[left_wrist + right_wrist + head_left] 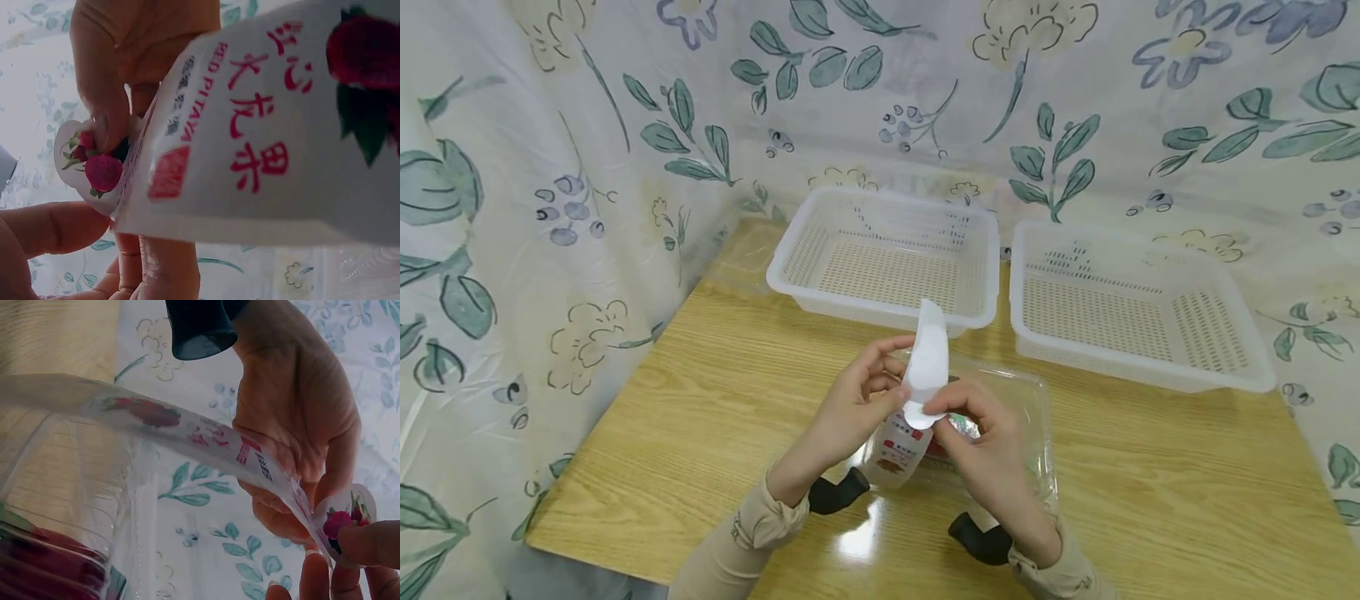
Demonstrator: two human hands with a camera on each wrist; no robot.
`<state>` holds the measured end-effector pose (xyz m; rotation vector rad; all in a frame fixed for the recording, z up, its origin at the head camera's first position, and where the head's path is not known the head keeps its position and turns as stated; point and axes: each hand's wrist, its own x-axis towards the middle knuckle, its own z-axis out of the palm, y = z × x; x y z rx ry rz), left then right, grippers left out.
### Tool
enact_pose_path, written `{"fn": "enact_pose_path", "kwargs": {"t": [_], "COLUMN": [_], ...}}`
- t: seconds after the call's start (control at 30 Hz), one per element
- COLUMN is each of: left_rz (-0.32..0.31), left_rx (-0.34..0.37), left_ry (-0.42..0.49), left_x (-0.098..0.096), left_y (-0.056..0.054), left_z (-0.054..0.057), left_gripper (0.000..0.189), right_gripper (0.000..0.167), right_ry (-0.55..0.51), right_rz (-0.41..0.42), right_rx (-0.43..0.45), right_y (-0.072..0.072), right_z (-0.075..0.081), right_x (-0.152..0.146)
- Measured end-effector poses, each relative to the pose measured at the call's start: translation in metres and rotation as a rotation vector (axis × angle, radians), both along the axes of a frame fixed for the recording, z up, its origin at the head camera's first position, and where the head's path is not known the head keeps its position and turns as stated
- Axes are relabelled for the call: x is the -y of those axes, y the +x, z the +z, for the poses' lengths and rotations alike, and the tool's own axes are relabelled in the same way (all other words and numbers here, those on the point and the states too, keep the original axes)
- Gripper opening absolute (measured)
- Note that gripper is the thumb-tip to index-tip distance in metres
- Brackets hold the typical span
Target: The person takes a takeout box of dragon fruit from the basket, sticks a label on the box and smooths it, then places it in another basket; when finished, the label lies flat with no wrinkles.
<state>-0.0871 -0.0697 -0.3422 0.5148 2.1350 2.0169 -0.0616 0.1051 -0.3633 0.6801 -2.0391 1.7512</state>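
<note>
A long white label strip, printed with red pitaya pictures and lettering, is held up between both hands above the table. My left hand pinches its edge near the rounded end with thumb and fingers. My right hand grips the rounded tab at that end, its thumb pressing on the printed fruit. From the tab the strip's printed part hangs toward me. Under the hands lies a clear plastic box; dark red fruit shows inside it.
Two white perforated baskets stand side by side at the back of the wooden table. A clear plastic tray is at the back left corner. Floral curtain closes off the back and left. Black wrist mounts sit on both wrists.
</note>
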Motion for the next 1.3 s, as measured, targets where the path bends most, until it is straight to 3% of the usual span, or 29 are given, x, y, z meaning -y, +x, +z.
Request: {"fn": "enact_pose_path", "kwargs": {"t": [0.23,0.43,0.57,0.73,0.83,1.03,1.3], "left_rz": [0.042,0.105,0.188,0.263,0.265,0.268,0.341], "left_rx": [-0.007,0.074,0.118,0.133,0.145,0.195,0.262], "left_ry": [-0.017,0.030,0.043,-0.008,-0.073,-0.192,-0.323], "left_x": [0.005,0.010,0.018,0.037,0.052,0.083,0.098], "left_y": [-0.003,-0.007,-0.011,-0.015,-0.019,-0.032,-0.049], "left_z": [-0.004,-0.006,-0.009,-0.016,-0.022,-0.042,-0.074], "left_gripper": [0.054,0.054,0.055,0.054,0.055,0.058,0.059], "right_gripper": [0.020,0.028,0.032,0.030,0.030,0.029,0.030], "right_ry": [0.035,0.030,-0.024,-0.131,-0.145,-0.126,-0.095], "right_rz": [0.057,0.086,0.094,0.144,0.165,0.129,0.083], "right_rx": [-0.007,-0.038,-0.125,-0.100,-0.065,-0.014,0.036], "right_y": [0.002,0.004,0.005,0.007,0.007,0.006,0.006], "right_z": [-0.003,-0.004,-0.004,-0.004,-0.007,-0.011,-0.015], "right_x": [0.003,0.002,0.001,-0.003,-0.007,-0.019,-0.031]}}
